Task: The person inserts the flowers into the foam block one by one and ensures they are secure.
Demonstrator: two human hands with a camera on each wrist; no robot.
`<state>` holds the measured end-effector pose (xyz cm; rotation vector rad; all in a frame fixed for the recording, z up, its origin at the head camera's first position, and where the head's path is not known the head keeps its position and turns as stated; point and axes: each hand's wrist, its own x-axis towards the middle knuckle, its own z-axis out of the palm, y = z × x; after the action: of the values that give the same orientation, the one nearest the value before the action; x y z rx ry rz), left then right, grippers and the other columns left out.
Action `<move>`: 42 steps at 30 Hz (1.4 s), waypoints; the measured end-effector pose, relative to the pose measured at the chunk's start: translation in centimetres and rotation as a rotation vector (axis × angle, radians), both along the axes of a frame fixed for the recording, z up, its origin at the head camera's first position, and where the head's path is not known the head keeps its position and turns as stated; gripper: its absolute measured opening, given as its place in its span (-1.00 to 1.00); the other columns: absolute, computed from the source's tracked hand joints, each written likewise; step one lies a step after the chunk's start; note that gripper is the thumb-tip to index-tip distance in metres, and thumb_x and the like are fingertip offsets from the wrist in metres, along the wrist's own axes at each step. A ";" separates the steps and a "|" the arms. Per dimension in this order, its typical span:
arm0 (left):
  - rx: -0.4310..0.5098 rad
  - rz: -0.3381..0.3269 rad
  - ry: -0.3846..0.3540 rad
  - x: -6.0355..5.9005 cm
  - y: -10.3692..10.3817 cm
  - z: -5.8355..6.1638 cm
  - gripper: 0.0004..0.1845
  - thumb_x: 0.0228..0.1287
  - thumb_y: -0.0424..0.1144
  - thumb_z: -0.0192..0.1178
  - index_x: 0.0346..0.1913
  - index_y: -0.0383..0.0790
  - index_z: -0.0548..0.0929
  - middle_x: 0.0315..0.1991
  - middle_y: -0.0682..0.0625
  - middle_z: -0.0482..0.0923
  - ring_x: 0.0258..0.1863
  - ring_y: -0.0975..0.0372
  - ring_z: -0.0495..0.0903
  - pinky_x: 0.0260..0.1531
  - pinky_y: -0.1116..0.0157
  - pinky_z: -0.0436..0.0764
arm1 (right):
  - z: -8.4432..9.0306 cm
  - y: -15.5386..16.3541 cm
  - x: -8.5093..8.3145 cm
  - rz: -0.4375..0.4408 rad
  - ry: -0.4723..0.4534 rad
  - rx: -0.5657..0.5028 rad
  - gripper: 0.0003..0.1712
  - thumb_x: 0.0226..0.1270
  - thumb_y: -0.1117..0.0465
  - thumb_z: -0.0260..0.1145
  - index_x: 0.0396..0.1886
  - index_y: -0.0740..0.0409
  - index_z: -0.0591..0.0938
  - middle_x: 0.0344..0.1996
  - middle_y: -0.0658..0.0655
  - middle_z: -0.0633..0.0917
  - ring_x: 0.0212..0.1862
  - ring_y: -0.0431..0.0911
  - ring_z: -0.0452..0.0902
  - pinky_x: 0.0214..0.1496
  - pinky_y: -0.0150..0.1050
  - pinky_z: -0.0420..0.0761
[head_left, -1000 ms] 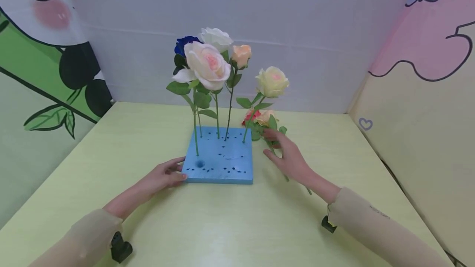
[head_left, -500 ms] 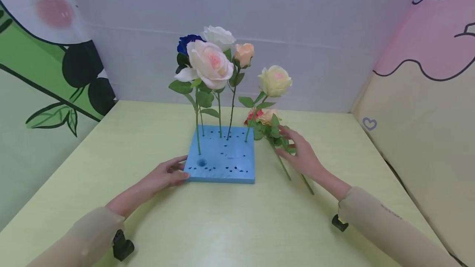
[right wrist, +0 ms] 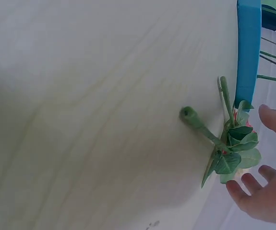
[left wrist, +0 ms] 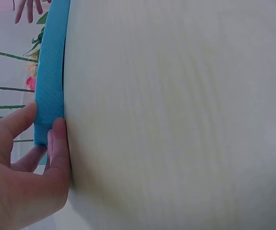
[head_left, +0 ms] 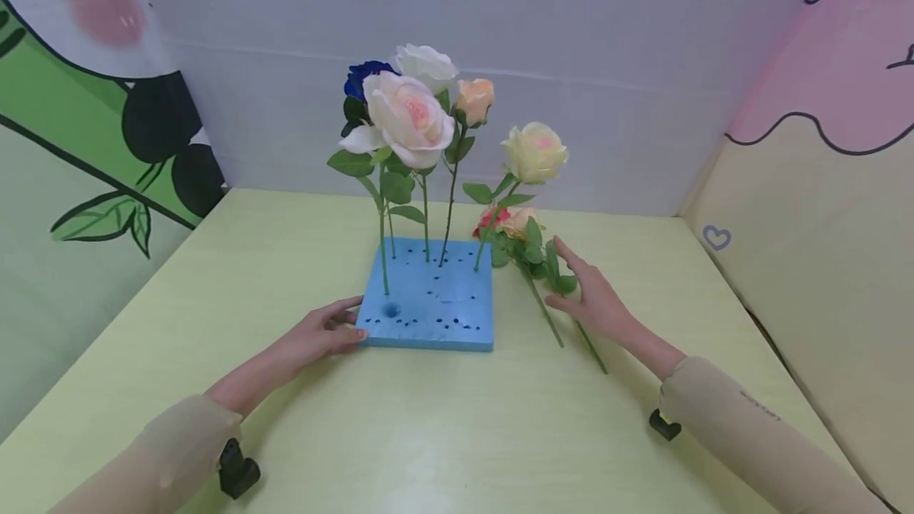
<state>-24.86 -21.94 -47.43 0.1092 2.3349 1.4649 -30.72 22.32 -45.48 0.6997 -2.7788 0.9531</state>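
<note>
A blue foam board (head_left: 421,335) with several holes lies on the table and bears upright artificial roses, among them a large pale pink rose (head_left: 410,119) and a cream rose (head_left: 535,153). My left hand (head_left: 327,331) grips the board's front left corner; the left wrist view shows the fingers (left wrist: 57,143) on the foam edge. To the right of the board lie two loose flowers, a red one (head_left: 493,219) and a peach rose (head_left: 524,222). My right hand (head_left: 596,300) is beside their leaves (head_left: 564,282), thumb and fingers spread, nothing held.
Behind the large pink rose stand a dark blue rose (head_left: 366,79), a white rose (head_left: 426,66) and a small peach rose (head_left: 474,99). A pale wall (head_left: 607,62) closes off the back of the table (head_left: 428,435).
My right hand has moved right, from the board's side across the loose flowers' leaves to their right side. My left hand keeps its grip on the board's corner.
</note>
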 end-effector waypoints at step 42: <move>-0.008 0.010 -0.004 -0.1 0.0 -0.1 -0.19 0.33 -0.07 0.27 0.54 -0.16 0.16 0.30 -0.30 0.35 0.06 0.11 0.53 0.11 0.21 0.67 | -1.0 1.7 -0.8 -0.005 -0.332 0.118 -0.26 0.31 0.28 0.32 0.41 0.42 0.28 -0.05 0.36 0.61 -0.04 0.12 0.61 -0.02 -0.06 0.67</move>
<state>-24.98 -21.97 -47.49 0.0928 2.3408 1.4596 -31.55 24.01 -46.47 0.5963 -3.1450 0.9914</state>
